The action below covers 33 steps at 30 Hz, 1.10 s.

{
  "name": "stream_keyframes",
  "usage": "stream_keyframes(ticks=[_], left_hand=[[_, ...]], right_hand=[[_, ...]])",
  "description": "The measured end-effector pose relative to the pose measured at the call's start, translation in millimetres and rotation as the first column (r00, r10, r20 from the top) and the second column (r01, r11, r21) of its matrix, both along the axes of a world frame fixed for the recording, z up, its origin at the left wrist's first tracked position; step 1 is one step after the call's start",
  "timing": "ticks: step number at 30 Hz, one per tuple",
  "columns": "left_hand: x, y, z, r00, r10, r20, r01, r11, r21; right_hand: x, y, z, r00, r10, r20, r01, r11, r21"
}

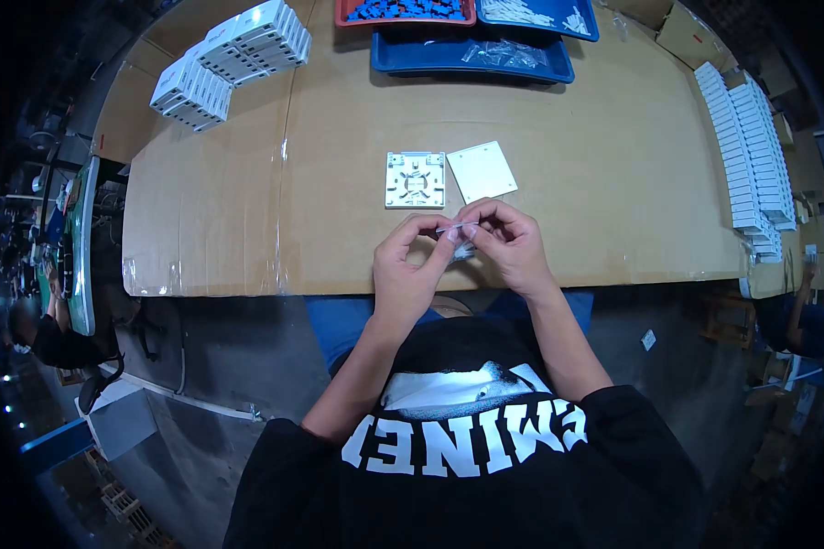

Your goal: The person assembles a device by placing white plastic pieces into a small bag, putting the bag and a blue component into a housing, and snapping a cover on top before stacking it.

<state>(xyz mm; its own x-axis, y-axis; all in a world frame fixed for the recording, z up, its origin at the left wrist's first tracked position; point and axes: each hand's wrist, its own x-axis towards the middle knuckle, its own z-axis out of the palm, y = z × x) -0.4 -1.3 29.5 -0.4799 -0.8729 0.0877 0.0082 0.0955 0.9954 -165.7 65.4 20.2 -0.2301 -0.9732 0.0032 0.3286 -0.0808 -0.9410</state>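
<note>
Near the table's front edge, my left hand (406, 273) and my right hand (516, 249) meet, thumbs and fingertips pinching the top edge of a small clear plastic bag (464, 251). Something whitish shows in the bag, too small to make out. Just beyond my fingers lies a square white plastic box base (416, 180), its inside with moulded clips and a round centre facing up. To its right, a flat white square cover (482, 172) rests at a slant, close to my right fingertips.
At the back stand a red tray (341, 20) of small blue parts, a blue tray (588, 35) of white pieces and another blue tray (384, 64) with clear bags. White boxes are stacked at left (252, 41) and right (751, 156). Other people sit at both sides.
</note>
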Motion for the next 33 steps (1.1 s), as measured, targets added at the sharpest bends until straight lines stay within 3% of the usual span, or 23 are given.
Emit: stream_keyframes(ticks=[9,15,17,23,27,30,33], left_hand=[[2,-1,3,0.999,-0.017,0.042,0.02,0.997,-0.079],[-1,-4,-5,0.998,-0.034,-0.049,0.039,0.992,0.121],[-2,-4,-10,0.986,-0.02,-0.167,0.069,0.953,0.294],[1,-5,-10,0.972,-0.038,-0.232,0.138,0.891,0.433],[2,-5,-13,0.976,-0.072,-0.207,0.153,0.901,0.405],[0,-6,-11,0.969,-0.041,-0.244,0.142,0.9,0.413],[2,-9,-12,0.982,-0.079,-0.169,0.129,0.94,0.314]], right_hand=[[1,0,1,0.995,0.041,-0.088,-0.044,0.998,-0.039],[1,-2,-1,0.999,0.017,-0.033,-0.018,1.0,-0.005],[0,-3,-2,0.999,0.009,-0.034,-0.009,1.0,-0.017],[1,-1,-6,1.0,-0.004,-0.027,0.004,1.0,-0.002],[-2,0,-8,0.994,0.016,-0.104,-0.019,1.0,-0.023],[-2,0,-6,0.997,0.034,-0.066,-0.034,0.999,0.005],[-3,-1,-8,0.999,0.034,-0.039,-0.034,0.999,-0.002]])
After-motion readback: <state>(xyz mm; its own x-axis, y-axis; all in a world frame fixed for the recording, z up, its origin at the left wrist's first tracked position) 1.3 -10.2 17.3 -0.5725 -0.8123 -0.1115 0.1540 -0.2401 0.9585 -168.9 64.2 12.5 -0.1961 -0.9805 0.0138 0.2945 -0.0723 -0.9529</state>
